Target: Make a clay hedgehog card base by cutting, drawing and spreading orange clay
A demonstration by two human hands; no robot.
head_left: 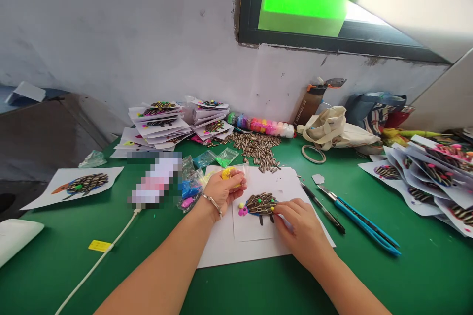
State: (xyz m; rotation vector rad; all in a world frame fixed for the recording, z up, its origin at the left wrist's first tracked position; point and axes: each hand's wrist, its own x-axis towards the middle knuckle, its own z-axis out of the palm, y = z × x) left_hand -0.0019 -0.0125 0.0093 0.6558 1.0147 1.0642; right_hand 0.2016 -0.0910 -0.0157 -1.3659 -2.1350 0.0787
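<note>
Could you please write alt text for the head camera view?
A person's left hand holds a yellow packet while the right hand touches a seed-covered picture on white paper; behind it, loose seeds lie on a green table.

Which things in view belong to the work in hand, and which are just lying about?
In the work, as it looks:
yellow packet, in the left hand
seed picture, at the right hand's fingertips
white sheet underneath

Probably just lying about:
bottle
canvas bag
white cable
tape roll

L fingers (pixel 236 180) hold yel. pkt (pixel 227 173); R fingers (pixel 285 210) at seed pic (pixel 259 204) on wht. paper (pixel 218 250).
</note>
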